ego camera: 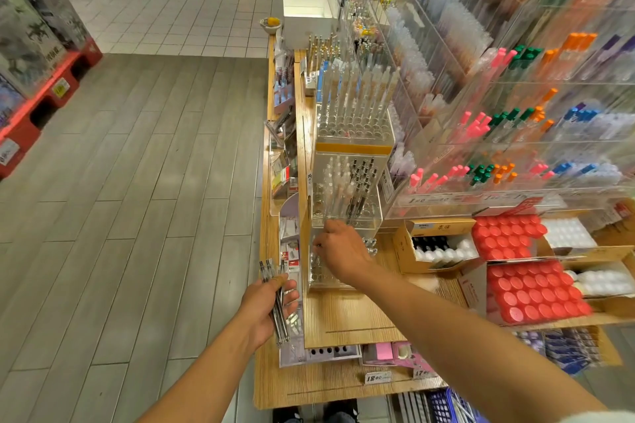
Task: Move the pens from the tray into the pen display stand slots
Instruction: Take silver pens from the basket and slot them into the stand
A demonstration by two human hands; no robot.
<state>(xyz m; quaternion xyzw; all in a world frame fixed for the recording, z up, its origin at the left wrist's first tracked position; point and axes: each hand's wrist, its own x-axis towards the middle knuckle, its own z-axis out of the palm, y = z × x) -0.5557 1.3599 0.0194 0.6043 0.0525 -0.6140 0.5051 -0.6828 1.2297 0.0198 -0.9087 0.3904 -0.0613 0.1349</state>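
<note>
Left hand (268, 302) out over the edge of the wooden table (347, 316), fingers wrapped round a bundle of clear pens (276, 302), tips pointing away from the person. Right hand (340, 251) is over at the clear pen display stand (347, 216), fingers curled down at its lowest front tier, a dark pen tip (318, 245) poking out by the fingertips. Upper tiers carry upright pens in their slots, red-capped bottles (529, 288) boxed to the right.

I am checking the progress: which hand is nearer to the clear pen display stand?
Right. The right hand is at the clear pen display stand, over its lowest tier. The left hand holds a bundle of pens beside the shelf edge.
</note>
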